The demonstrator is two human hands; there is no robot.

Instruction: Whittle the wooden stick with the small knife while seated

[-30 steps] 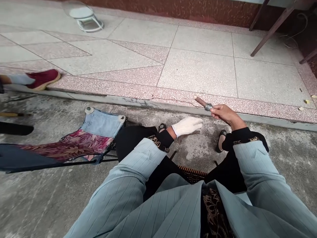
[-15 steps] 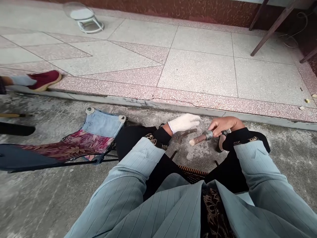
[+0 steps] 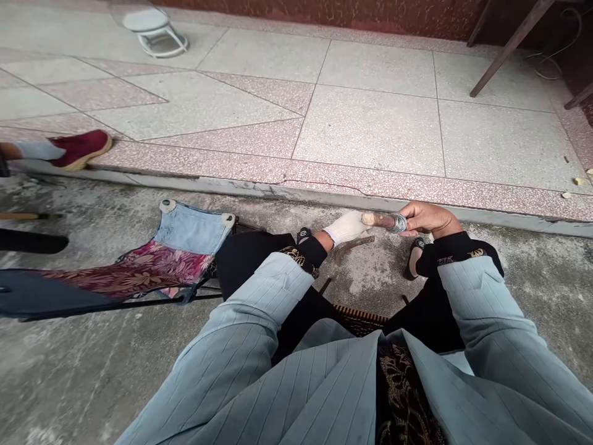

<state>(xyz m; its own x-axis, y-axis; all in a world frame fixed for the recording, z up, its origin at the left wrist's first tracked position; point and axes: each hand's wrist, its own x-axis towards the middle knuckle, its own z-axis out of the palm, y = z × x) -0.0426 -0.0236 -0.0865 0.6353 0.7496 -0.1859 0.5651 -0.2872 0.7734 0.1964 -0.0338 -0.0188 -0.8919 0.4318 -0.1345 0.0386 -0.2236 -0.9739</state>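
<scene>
Right hand (image 3: 430, 219): bare fingers gripping wire coil (image 3: 399, 224) around short stick (image 3: 382, 220). Stick above concrete ground (image 3: 370, 272), pale end against gloved left hand (image 3: 345, 227); left finger closure cannot be told. Step judged: handling stick; next move calls for steady right grip.

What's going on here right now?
A seated person has a short stick in the bare right hand, gripping it at the end wrapped in what looks like grey wire. The left hand, in a white glove, is by the stick's pale tip; whether they touch is hard to tell. What looks like a bent stick lies on the ground below. Off to the left are a cloth folding chair and another person's red shoe.
</scene>
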